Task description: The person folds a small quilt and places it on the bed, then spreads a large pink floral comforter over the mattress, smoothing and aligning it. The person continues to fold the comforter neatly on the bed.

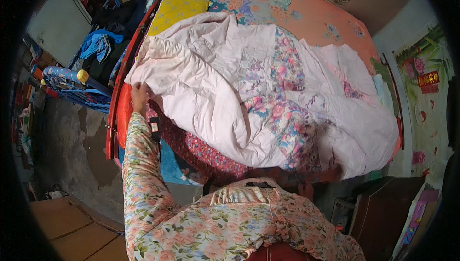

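Note:
A pale pink quilt (212,95) with floral panels lies rumpled across the bed, its near edge folded over unevenly. At the bed's left side, my left hand (139,97) grips the quilt's left edge, the fingertips partly hidden by the cloth. Under that edge shows a dark red floral fabric (212,153), with a teal sheet (179,164) below it. Beside my left wrist is a black strap or device (155,128) bearing a small label. My right hand is out of view; I cannot make it out beyond my flowered top.
A red bed rail (120,88) runs along the left, with a bright red bundle (124,117) inside it. A yellow pillow (179,11) lies at the far left. Beyond the rail stands a blue metal-framed cot (82,94) holding clothes. A dark brown cabinet (381,207) stands at right.

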Demonstrator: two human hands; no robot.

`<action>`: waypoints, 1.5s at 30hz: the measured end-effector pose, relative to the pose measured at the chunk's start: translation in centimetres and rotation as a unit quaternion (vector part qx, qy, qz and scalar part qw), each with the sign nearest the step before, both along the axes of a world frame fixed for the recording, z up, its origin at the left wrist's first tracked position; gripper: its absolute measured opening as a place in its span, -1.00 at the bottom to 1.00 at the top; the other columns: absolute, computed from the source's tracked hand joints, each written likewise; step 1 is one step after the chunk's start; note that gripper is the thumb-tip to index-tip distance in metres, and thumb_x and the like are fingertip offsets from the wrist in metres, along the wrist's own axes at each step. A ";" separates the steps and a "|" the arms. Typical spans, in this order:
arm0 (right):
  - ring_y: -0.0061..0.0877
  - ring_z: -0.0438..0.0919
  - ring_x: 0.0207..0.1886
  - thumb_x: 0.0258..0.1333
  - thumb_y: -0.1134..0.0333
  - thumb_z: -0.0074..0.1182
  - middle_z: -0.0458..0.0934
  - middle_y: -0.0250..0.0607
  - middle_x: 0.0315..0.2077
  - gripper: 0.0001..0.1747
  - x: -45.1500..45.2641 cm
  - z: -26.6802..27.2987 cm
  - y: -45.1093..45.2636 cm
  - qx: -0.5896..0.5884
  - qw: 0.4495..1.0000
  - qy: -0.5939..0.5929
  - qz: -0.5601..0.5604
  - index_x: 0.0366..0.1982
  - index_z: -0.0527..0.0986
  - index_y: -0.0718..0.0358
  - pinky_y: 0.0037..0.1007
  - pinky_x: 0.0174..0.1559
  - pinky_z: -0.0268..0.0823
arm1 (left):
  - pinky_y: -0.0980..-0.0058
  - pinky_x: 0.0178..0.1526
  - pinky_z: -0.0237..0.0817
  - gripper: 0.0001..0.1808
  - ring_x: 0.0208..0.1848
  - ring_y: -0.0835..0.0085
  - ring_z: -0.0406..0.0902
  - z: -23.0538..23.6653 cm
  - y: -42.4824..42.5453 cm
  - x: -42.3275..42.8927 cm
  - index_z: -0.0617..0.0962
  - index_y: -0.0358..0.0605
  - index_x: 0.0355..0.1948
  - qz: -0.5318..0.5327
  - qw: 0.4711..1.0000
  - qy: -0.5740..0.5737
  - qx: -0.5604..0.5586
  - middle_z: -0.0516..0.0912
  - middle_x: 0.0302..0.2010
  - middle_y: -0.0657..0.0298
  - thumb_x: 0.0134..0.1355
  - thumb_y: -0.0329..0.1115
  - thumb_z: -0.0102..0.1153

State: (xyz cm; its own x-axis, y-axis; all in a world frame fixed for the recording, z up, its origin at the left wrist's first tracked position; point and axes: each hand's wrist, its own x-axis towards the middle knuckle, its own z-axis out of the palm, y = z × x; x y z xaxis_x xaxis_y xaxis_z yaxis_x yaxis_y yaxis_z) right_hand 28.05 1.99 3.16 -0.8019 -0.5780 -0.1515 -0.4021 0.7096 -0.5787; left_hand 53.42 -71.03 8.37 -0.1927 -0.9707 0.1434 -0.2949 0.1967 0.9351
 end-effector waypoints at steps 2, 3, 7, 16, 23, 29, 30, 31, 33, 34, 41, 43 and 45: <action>-0.12 0.43 -0.14 0.07 0.26 0.00 0.43 0.07 -0.19 -0.61 -1.3 1.6 -3.5 -0.070 0.997 -0.025 0.012 -0.10 0.37 0.34 -0.23 -0.09 0.26 | 0.60 -0.47 0.17 -0.82 -0.56 0.57 0.34 3.7 0.3 0.4 0.48 -0.22 -0.53 -0.034 0.997 0.058 -0.035 0.47 -0.58 0.36 0.10 -0.32 0.05; -0.10 0.41 -0.11 0.05 0.27 0.01 0.42 0.07 -0.15 -0.60 -1.7 2.6 -5.3 -0.087 0.995 -0.034 0.029 -0.08 0.36 0.33 -0.21 -0.06 0.24 | 0.60 -0.47 0.17 -0.82 -0.57 0.59 0.33 6.3 0.4 0.9 0.48 -0.19 -0.53 -0.038 0.995 0.095 -0.020 0.46 -0.58 0.38 0.12 -0.31 0.04; -0.13 0.34 0.00 -0.14 0.20 0.15 0.36 -0.05 -0.03 -0.45 -2.3 6.1 -12.6 -0.104 0.971 0.157 0.147 -0.06 0.37 0.26 -0.21 0.02 0.18 | 0.69 -0.42 0.19 -0.88 -0.54 0.69 0.31 17.8 4.0 3.3 0.49 -0.07 -0.43 -0.127 0.955 0.267 -0.004 0.43 -0.57 0.46 0.17 -0.30 0.00; -0.25 0.28 0.02 -0.27 0.33 0.12 0.38 -0.16 -0.11 -0.53 -2.1 4.1 -18.5 -0.005 0.944 0.162 0.286 -0.17 0.42 0.21 -0.21 0.06 0.03 | 0.73 -0.52 0.06 -0.80 -0.62 0.76 0.18 27.5 10.5 7.1 0.46 -0.14 -0.44 -0.003 0.933 0.356 -0.048 0.35 -0.59 0.49 0.23 -0.26 -0.08; -0.26 0.47 -0.37 -0.16 0.58 -0.03 0.49 -0.13 -0.47 -0.78 -6.4 9.6 -20.3 -0.250 0.961 0.075 0.092 -0.34 0.45 0.31 -0.34 -0.25 0.29 | 0.54 -0.26 0.34 -0.80 -0.31 0.48 0.50 12.9 5.6 12.6 0.50 -0.28 -0.33 0.187 0.935 0.302 0.017 0.55 -0.36 0.22 0.18 -0.35 -0.08; -0.46 0.46 -0.37 -0.02 0.50 -0.02 0.48 -0.17 -0.45 -0.77 -7.5 11.6 -17.0 -0.146 0.934 -0.231 0.229 -0.24 0.44 0.33 -0.47 -0.27 0.30 | 0.42 -0.28 0.39 -0.74 -0.23 0.38 0.52 6.2 5.2 19.0 0.51 -0.35 -0.27 0.218 0.923 0.301 0.101 0.57 -0.27 0.17 0.15 -0.33 -0.08; -0.45 0.47 -0.36 -0.03 0.47 0.01 0.50 -0.14 -0.44 -0.76 -6.6 10.1 -17.1 -0.098 0.926 -0.181 0.317 -0.23 0.44 0.32 -0.43 -0.29 0.30 | 0.41 -0.29 0.37 -0.73 -0.26 0.39 0.51 5.1 5.8 19.7 0.51 -0.36 -0.30 0.235 0.914 0.308 0.123 0.57 -0.29 0.18 0.13 -0.32 -0.06; -0.43 0.49 -0.33 -0.02 0.39 0.01 0.51 -0.11 -0.43 -0.76 -5.9 8.7 -17.0 0.014 0.903 -0.246 0.352 -0.25 0.45 0.31 -0.39 -0.28 0.31 | 0.40 -0.30 0.36 -0.73 -0.28 0.40 0.50 4.0 6.4 20.3 0.51 -0.37 -0.33 0.285 0.893 0.311 0.159 0.56 -0.31 0.19 0.12 -0.31 -0.04; -0.44 0.50 -0.30 0.02 0.28 -0.01 0.52 -0.12 -0.43 -0.73 -4.0 5.9 -17.2 0.081 0.875 -0.176 0.443 -0.26 0.46 0.29 -0.36 -0.27 0.30 | 0.35 -0.34 0.33 -0.72 -0.34 0.39 0.47 2.5 7.7 21.2 0.51 -0.38 -0.34 0.372 0.872 0.267 0.174 0.54 -0.34 0.17 0.10 -0.31 -0.03; -0.42 0.50 -0.28 0.03 0.24 -0.01 0.52 -0.11 -0.43 -0.70 -3.1 5.1 -16.5 0.028 0.879 -0.161 0.448 -0.24 0.46 0.29 -0.37 -0.25 0.30 | 0.32 -0.36 0.31 -0.71 -0.37 0.36 0.47 1.9 8.4 21.4 0.51 -0.40 -0.34 0.379 0.874 0.244 0.182 0.55 -0.35 0.15 0.10 -0.30 -0.02; -0.29 0.49 -0.16 -0.06 0.11 0.14 0.49 -0.05 -0.22 -0.47 -5.8 4.9 -16.7 -0.004 0.911 -0.270 0.311 -0.08 0.41 0.29 -0.37 -0.09 0.30 | 0.34 -0.14 0.32 -0.47 -0.18 0.18 0.50 4.1 8.0 15.9 0.39 -0.50 -0.04 0.419 0.894 -0.151 -0.054 0.52 -0.15 -0.10 0.07 -0.24 0.08; -0.29 0.48 -0.15 -0.08 0.12 0.17 0.46 -0.06 -0.16 -0.44 -7.5 5.7 -17.2 -0.025 0.964 -0.159 0.210 -0.06 0.39 0.29 -0.36 -0.09 0.30 | 0.48 -0.04 0.27 -0.43 -0.09 0.30 0.47 5.2 6.2 11.6 0.35 -0.45 0.03 0.231 0.957 -0.109 -0.140 0.48 -0.05 -0.05 0.06 -0.27 0.15; -0.27 0.46 -0.11 -0.10 0.10 0.18 0.43 -0.04 -0.11 -0.41 -8.4 6.5 -17.2 0.012 0.952 -0.177 0.250 -0.05 0.38 0.28 -0.35 -0.09 0.30 | 0.43 0.01 0.25 -0.56 -0.03 0.29 0.45 4.7 5.6 6.4 0.39 -0.34 0.02 0.041 0.989 -0.070 -0.122 0.46 0.00 0.00 0.14 -0.34 0.09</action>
